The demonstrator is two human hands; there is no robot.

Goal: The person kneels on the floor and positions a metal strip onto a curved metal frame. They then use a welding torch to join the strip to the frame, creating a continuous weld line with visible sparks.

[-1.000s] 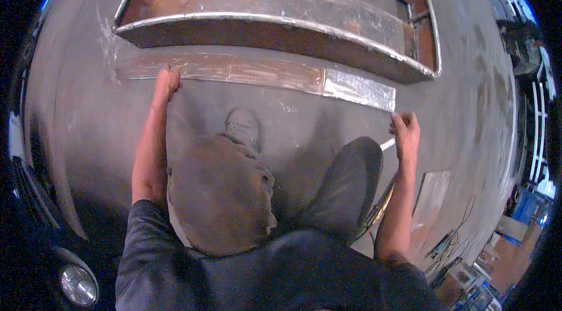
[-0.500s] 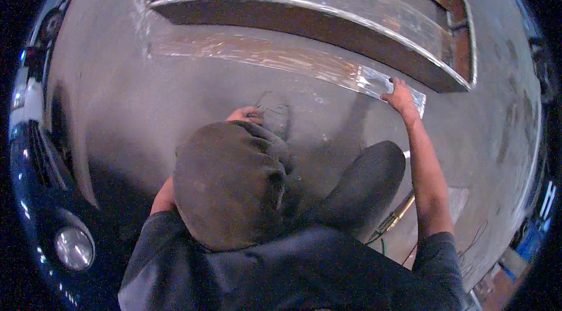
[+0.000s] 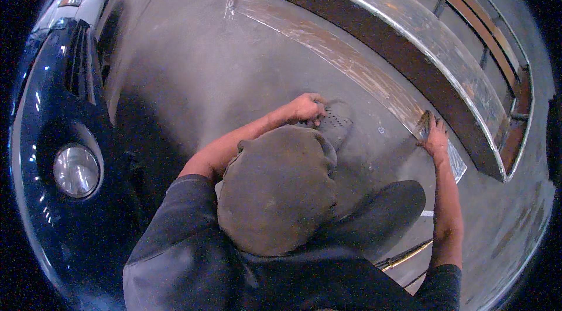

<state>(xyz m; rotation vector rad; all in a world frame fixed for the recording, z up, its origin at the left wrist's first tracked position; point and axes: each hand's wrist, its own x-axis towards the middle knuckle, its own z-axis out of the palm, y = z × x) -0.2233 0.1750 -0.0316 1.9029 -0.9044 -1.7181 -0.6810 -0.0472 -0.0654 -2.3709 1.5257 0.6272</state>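
Note:
A long flat metal strip (image 3: pixel 351 68) lies on the floor, brown and scratched along most of its length, with a bright silver stretch at its near right end. My right hand (image 3: pixel 434 136) rests on it where brown meets silver, fingers spread, thumb toward the near edge. A small dark patch shows by the fingertips; I cannot tell whether it is a thing or shadow. My left hand (image 3: pixel 307 110) is past my bent knee (image 3: pixel 275 188), beside the toe of my perforated grey shoe (image 3: pixel 336 121). Its fingers are curled, and whatever they may hold is hidden.
A large welded metal frame (image 3: pixel 404 36) with a curved front wall and inner bars lies just beyond the strip. On the left stands a dark blue vehicle (image 3: pixel 44 135) with a round headlight (image 3: pixel 76 170). A brass-coloured rod-like tool (image 3: pixel 410 255) lies beside my right thigh.
The view has turned, so the strip and frame slant more and sit farther right. My right hand has shifted along the strip toward its brown part. My left hand and forearm show more.

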